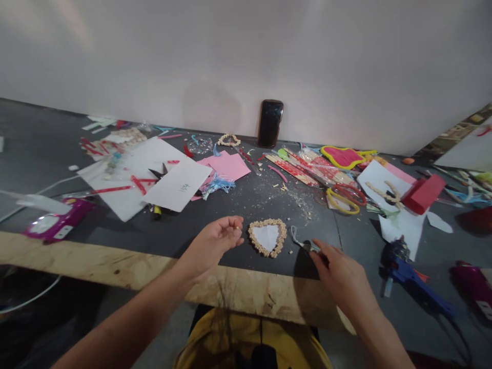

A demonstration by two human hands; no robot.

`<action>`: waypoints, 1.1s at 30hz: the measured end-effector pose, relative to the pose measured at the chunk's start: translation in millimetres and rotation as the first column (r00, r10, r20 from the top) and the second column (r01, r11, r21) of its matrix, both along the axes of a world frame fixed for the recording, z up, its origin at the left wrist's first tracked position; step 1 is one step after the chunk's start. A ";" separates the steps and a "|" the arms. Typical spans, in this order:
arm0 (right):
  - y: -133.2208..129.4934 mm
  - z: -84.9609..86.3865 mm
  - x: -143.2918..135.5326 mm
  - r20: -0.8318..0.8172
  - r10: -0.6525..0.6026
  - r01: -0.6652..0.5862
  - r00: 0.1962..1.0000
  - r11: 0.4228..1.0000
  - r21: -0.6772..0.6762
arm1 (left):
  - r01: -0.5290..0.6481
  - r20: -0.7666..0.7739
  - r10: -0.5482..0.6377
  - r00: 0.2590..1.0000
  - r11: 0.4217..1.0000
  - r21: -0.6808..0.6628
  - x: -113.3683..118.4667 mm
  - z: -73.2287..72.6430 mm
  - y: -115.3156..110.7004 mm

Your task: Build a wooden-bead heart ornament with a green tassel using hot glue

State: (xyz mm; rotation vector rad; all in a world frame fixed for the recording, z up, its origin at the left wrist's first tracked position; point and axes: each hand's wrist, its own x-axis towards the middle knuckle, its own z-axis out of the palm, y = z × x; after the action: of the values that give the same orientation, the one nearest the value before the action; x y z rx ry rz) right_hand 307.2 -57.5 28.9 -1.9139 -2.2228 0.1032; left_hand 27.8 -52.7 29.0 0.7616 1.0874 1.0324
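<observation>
A heart-shaped frame [284, 233], edged with small beige pieces around a white paper centre, lies on the dark tabletop between my hands. Just left of it, my left hand [215, 241] is closed, thumb and fingertips drawn together; whatever they pinch is too small to make out. On the frame's right, my right hand [340, 271] has its thumb and forefinger closed at the end of a small flat silvery object [309, 246] with a white cord loop. Part of that object is hidden by the fingers. Beige crumbs [291, 251] lie beside the frame.
A phone [270, 124] leans against the wall. On the right are scissors [342, 200], a blue glue gun [418, 289] and a red block [424, 193]. Paper sheets [179, 184], pliers [157, 174] and a purple device [63, 218] occupy the left. A wooden edge [154, 267] runs along the front.
</observation>
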 end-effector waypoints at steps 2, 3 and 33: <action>-0.1 -0.4 -2.8 0.009 0.043 -0.043 0.999 0.999 -0.025 | 0.015 0.060 -0.010 0.998 0.996 -0.089 -2.6 0.4 -14.7; 0.2 0.2 -5.7 0.021 0.065 -0.064 0.998 0.997 -0.042 | 0.022 0.091 -0.012 0.996 0.993 -0.116 -3.5 1.0 -20.8; 25.1 4.7 -53.4 0.135 0.149 -0.124 0.980 0.976 -0.177 | 0.033 0.221 -0.004 0.975 0.991 -0.129 1.8 7.0 1.8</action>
State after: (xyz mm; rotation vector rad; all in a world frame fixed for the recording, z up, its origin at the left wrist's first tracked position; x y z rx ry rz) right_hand 253.7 -32.4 33.5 -1.9050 -2.5174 0.1812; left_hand 29.6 -50.9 36.0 0.5355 0.9448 0.9929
